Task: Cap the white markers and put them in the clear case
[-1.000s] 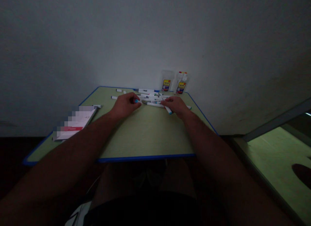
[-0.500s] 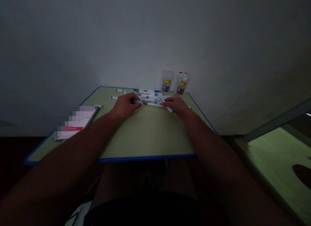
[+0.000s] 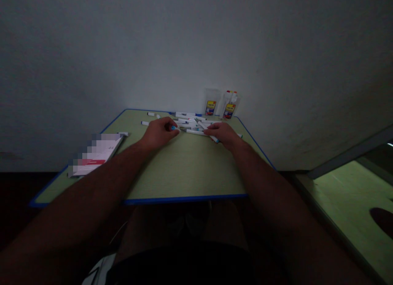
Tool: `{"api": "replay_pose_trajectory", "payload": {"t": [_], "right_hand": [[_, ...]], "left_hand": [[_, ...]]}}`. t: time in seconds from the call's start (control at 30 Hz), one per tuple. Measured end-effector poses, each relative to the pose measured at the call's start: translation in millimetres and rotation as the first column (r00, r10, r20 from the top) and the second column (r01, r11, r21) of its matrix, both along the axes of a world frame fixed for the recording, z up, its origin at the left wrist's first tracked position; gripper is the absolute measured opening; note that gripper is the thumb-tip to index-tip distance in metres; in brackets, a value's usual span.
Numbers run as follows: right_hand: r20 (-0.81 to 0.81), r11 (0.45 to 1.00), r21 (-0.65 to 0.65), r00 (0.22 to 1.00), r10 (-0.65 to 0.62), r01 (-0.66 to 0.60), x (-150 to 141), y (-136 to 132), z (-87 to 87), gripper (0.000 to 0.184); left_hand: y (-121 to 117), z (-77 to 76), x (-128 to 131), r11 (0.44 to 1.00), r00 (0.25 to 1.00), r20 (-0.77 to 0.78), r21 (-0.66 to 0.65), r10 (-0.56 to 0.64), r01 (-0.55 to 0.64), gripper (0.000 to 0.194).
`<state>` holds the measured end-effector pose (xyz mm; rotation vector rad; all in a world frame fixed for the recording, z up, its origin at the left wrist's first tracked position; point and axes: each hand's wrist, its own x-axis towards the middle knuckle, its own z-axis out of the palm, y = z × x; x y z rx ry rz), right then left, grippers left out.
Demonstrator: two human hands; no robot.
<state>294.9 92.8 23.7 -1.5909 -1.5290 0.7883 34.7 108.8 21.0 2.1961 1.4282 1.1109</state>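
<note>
My left hand (image 3: 158, 132) is closed in a pinch on a small white and blue piece that looks like a marker cap (image 3: 175, 128). On the other side, my right hand (image 3: 224, 133) grips a white marker (image 3: 201, 124) with a blue end, held slanting over the pile. Several loose white markers lie between and behind the hands. The nearest loose marker (image 3: 194, 132) lies between the two hands, its left tip close to the cap. My fingers hide part of the cap and the middle of the held marker.
Against the wall stand a clear plastic case (image 3: 211, 102) and a second case (image 3: 229, 106) with a few markers in it. A white and red booklet (image 3: 100, 154) lies at the table's left. The table (image 3: 190, 174) has a blue edge.
The marker in my right hand has swung so that its far end points more up and left, over the pile. My left hand stays in place with the cap.
</note>
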Motion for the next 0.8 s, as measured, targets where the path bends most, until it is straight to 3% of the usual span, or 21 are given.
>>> {"api": "replay_pose_trajectory", "payload": {"t": [0.4, 0.8], "right_hand": [[0.022, 1.000, 0.006, 1.000, 0.001, -0.001, -0.5, -1.1, 1.0, 0.023], [0.020, 1.000, 0.007, 1.000, 0.009, -0.009, 0.0, 0.2, -0.8, 0.024]], "left_hand": [[1.3, -0.2, -1.0, 1.000, 1.000, -0.010, 0.019, -0.001, 0.001, 0.019], [-1.3, 1.2, -2.2, 1.000, 1.000, -0.001, 0.005, 0.025, -0.025, 0.033]]}}
